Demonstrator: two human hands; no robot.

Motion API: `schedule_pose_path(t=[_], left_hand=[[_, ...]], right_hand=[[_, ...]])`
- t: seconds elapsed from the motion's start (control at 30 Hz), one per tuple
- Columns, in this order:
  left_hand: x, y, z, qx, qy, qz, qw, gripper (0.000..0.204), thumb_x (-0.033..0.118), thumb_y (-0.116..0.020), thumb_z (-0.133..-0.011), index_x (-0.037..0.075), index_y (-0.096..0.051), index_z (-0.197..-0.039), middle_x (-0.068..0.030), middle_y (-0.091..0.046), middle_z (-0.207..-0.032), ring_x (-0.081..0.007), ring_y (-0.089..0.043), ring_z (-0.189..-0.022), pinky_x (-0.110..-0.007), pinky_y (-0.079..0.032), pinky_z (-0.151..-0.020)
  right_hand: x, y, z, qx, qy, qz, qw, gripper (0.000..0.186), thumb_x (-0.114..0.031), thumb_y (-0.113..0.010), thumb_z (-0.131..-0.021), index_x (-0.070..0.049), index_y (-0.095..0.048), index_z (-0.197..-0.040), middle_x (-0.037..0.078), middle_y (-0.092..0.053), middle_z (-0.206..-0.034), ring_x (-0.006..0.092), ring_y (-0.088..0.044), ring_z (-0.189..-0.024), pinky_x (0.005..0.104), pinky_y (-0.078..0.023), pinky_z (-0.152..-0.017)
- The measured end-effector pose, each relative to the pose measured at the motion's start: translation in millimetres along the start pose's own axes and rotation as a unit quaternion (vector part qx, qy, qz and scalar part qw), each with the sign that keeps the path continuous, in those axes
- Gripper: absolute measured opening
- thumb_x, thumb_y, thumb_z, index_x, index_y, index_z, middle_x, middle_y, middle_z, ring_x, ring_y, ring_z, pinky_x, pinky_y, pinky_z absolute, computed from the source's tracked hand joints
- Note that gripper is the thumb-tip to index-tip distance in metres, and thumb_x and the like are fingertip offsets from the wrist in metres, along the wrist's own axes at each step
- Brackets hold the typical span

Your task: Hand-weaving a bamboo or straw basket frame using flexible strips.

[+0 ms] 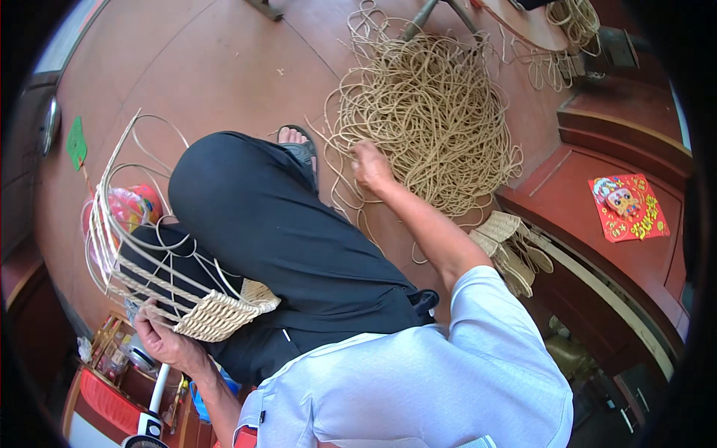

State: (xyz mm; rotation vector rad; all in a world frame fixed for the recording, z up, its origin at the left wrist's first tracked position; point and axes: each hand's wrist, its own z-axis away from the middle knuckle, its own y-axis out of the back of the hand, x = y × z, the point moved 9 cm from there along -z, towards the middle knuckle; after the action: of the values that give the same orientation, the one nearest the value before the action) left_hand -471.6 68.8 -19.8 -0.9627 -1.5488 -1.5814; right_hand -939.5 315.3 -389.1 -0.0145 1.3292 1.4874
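While the left hand (160,336) grips a half-woven beige open-framed basket (216,315), near left | right hand (370,168) at huge tan cord tangle (441,112), far right | its grip, can't tell

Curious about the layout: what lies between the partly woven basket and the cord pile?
In the head view, a trousered leg and sandalled foot lie between basket and cord pile.

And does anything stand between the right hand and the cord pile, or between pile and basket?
Nothing visible blocks the right hand from the cord pile; between pile and basket lies a black-trousered leg.
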Motion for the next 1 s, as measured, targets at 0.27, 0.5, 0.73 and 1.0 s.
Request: schedule_pose_path(t=[0.27,0.5,0.73,1.0], left_hand=[[9,-7,1,0.013,0.016,-0.023,1.000,0.027,0.022,-0.060,-0.127,-0.001,-0.074,-0.123,-0.0053,-0.073,-0.113,-0.0124,-0.066,-0.106,-0.033,-0.054,-0.101],[8,-4,-1,0.006,-0.008,-0.027,1.000,0.029,0.024,-0.061,-0.127,-0.002,-0.075,-0.124,-0.0057,-0.076,-0.115,-0.0120,-0.067,-0.105,-0.034,-0.056,-0.100],[2,-4,-13,-0.027,0.046,0.076,0.996,0.024,0.023,-0.063,-0.125,0.003,-0.074,-0.118,0.0035,-0.063,-0.090,-0.0039,-0.053,-0.079,-0.022,-0.041,-0.073],[151,-41,35,-0.114,-0.252,0.056,0.959,0.026,0.019,-0.069,-0.115,-0.002,-0.074,-0.130,-0.0110,-0.073,-0.116,-0.0166,-0.068,-0.102,-0.036,-0.057,-0.094]], right_hand=[[7,-18,-4,-0.075,-0.017,0.081,0.994,0.053,-0.018,-0.074,-0.100,-0.004,-0.069,-0.152,0.030,-0.049,-0.174,0.0550,-0.062,-0.147,0.0576,-0.051,-0.128],[-10,20,-1,0.005,-0.015,0.071,0.997,0.045,-0.018,-0.072,-0.096,-0.006,-0.081,-0.139,0.022,-0.075,-0.152,0.0448,-0.070,-0.141,0.0537,-0.057,-0.120],[-79,159,-5,0.056,-0.017,-0.271,0.961,0.030,-0.014,-0.075,-0.101,-0.008,-0.093,-0.124,0.005,-0.089,-0.108,0.0120,-0.077,-0.090,0.0285,-0.062,-0.086],[-272,304,81,-0.188,0.173,-0.661,0.706,0.026,-0.002,-0.068,-0.114,0.000,-0.072,-0.140,0.015,-0.083,-0.123,0.0130,-0.080,-0.102,0.0273,-0.068,-0.094]])
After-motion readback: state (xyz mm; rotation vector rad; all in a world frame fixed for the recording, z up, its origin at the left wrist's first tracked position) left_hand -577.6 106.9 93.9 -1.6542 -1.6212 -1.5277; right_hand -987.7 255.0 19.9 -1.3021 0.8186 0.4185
